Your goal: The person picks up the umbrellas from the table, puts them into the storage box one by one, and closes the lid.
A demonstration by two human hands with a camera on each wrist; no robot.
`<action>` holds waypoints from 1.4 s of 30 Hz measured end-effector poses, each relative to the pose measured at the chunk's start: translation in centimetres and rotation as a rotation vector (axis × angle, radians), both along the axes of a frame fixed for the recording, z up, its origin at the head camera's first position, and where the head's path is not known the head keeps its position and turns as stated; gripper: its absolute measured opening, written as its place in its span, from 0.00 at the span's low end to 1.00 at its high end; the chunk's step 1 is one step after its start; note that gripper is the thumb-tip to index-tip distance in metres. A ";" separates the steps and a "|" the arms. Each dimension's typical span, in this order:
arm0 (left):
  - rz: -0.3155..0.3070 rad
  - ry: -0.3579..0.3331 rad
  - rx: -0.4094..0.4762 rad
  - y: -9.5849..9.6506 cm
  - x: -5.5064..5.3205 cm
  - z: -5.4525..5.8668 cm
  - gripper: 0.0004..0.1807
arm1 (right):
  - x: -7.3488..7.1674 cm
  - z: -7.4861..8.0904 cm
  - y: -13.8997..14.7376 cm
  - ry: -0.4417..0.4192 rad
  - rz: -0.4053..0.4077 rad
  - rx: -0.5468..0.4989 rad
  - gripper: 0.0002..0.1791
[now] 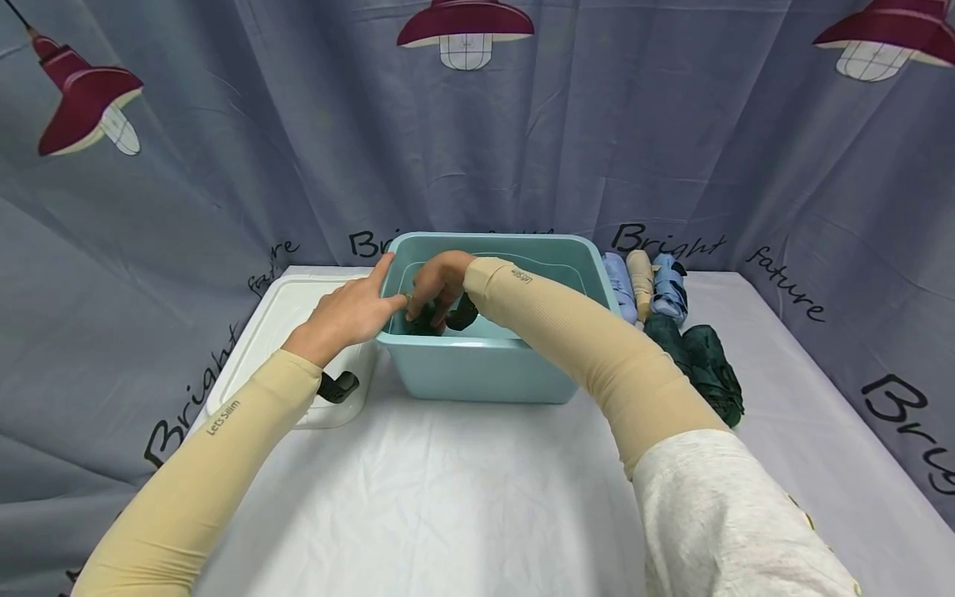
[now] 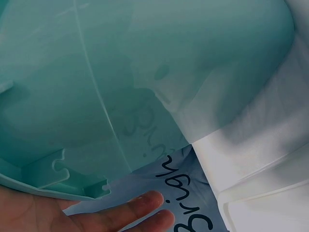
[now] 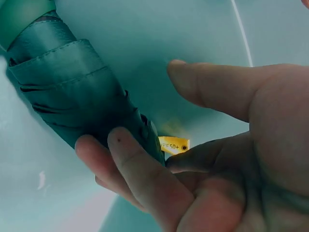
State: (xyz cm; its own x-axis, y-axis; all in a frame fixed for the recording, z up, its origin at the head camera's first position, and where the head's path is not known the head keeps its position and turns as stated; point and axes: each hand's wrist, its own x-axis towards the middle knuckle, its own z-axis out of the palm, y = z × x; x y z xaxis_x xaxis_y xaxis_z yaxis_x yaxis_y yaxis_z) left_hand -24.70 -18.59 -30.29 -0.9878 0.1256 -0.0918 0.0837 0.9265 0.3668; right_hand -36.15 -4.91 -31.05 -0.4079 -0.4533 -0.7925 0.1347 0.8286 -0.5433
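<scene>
A teal plastic storage bin (image 1: 477, 369) stands on the table. My left hand (image 1: 346, 315) rests at its left rim, thumb over the edge; in the left wrist view the fingers (image 2: 140, 205) extend fairly straight outside the wall. My right hand (image 1: 440, 286) reaches down into the bin's left part. There, a folded dark green umbrella (image 3: 72, 82) with a yellow tag (image 3: 174, 145) lies against the bin floor. The right fingers (image 3: 130, 150) touch one end of it, while the thumb (image 3: 207, 87) stands apart from it.
Right of the bin, folded umbrellas lie in a row: lavender (image 1: 619, 286), beige (image 1: 640, 278) and blue (image 1: 669, 290). Dark green folded ones (image 1: 709, 369) lie nearer. A white lid (image 1: 261, 332) lies left of the bin. A printed curtain (image 1: 477, 149) hangs behind the table (image 1: 448, 489).
</scene>
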 end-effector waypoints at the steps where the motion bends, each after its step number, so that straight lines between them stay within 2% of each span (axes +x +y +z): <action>1: -0.004 0.000 -0.001 0.0 0.0 0.0 0.42 | 0.0 0.1 0.1 -0.002 0.009 0.002 0.41; 8: 0.003 -0.015 -0.011 0.1 -0.1 0.2 0.41 | 0.1 0.5 0.8 0.014 0.074 0.031 0.37; 15: 0.007 -0.020 -0.008 0.0 0.1 0.1 0.42 | 0.2 1.1 1.6 0.146 0.187 0.113 0.32; 19: 0.013 -0.019 0.010 -0.1 0.3 0.0 0.41 | 0.6 1.5 2.3 0.175 0.186 0.114 0.34; 31: 0.000 -0.023 0.012 0.2 0.2 -0.2 0.40 | 1.4 2.6 4.9 0.186 0.166 0.041 0.38; 42: -0.002 -0.030 0.012 0.1 0.3 -0.1 0.41 | 2.9 5.2 7.5 0.311 0.203 -0.020 0.42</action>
State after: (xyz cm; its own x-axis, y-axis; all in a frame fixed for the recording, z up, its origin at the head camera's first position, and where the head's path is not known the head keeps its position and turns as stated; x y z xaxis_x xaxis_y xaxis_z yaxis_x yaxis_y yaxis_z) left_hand -24.38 -18.47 -30.36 -0.9843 0.1290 -0.1201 0.0744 0.9218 0.3805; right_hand -33.27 2.57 -25.87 -0.5284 -0.5638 -0.6347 -0.2054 0.8103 -0.5488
